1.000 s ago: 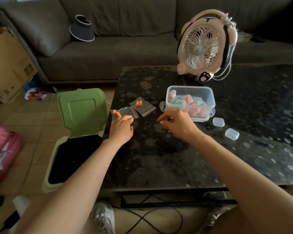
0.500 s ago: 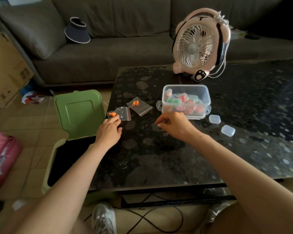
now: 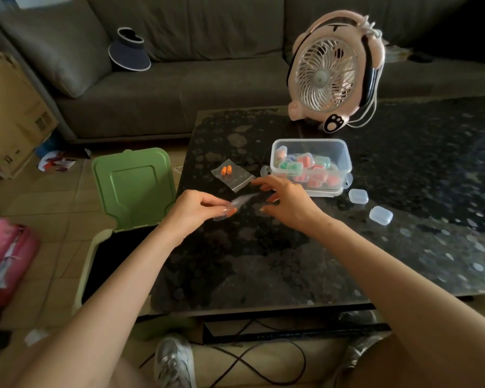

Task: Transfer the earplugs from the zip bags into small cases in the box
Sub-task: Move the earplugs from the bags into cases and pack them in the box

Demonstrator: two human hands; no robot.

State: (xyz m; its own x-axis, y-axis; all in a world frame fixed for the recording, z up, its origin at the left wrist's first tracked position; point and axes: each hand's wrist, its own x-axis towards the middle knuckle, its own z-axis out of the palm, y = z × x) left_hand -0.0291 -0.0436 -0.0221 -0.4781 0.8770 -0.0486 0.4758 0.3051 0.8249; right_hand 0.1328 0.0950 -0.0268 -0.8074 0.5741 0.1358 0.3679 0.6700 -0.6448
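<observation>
Head view: left hand (image 3: pixel 196 209) has lifted a zip bag (image 3: pixel 244 199) off the table (image 3: pixel 263 261) to frame centre and pinches it, with an orange earplug (image 3: pixel 232 211) inside. Right hand (image 3: pixel 287 201) is spread and loose at the bag's far end; contact unclear. Box (image 3: pixel 337 152) sits upper right of it.

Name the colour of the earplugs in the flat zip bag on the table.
The foam earplugs are orange; head view.
</observation>
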